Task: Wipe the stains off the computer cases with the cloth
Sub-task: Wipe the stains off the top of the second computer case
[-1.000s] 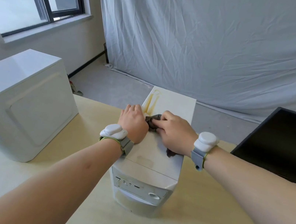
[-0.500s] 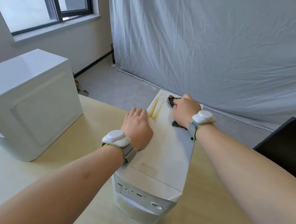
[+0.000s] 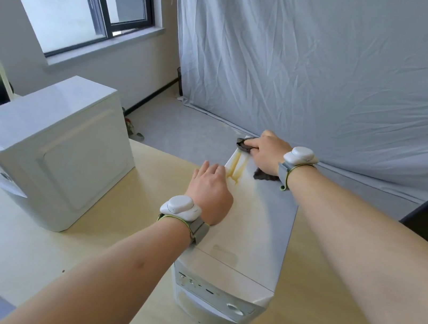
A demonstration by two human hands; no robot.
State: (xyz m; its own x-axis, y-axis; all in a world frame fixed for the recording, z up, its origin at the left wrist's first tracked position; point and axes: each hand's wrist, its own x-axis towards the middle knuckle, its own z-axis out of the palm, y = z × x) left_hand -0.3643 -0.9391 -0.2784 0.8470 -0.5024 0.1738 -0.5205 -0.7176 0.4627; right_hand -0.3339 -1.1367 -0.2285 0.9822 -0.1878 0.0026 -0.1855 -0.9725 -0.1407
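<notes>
Head view, near case: an upright white metal tower computer case [image 3: 250, 223] is seen standing on the pale wooden table [image 3: 147, 185], front panel toward the camera.
Stain: two yellowish-brown streaks [image 3: 236, 167] are seen on the far left part of the case top, not yet wiped off.
Cloth: a dark grey crumpled cloth [image 3: 244, 143] is pressed on the far end of the top, just beyond the streaks; a second bit of it shows under the wrist.
Right hand: the right hand [image 3: 267, 153] is curled round the cloth, fingers gripping it.
Left hand: the left hand [image 3: 210, 189] is laid flat on the left edge of the top, fingers straight and together, nothing held (bracing, by the look of it).
Change: a second ago the cloth hand was mid-top beside the left hand; it has since been carried to the far end, and held there for the last half second.
Meaning: a pull stroke back across the streaks is judged to be set up; stain removal is barely begun.
Other case: a second white metal computer case [image 3: 49, 147] is seen to the left on the table, untouched.
</notes>
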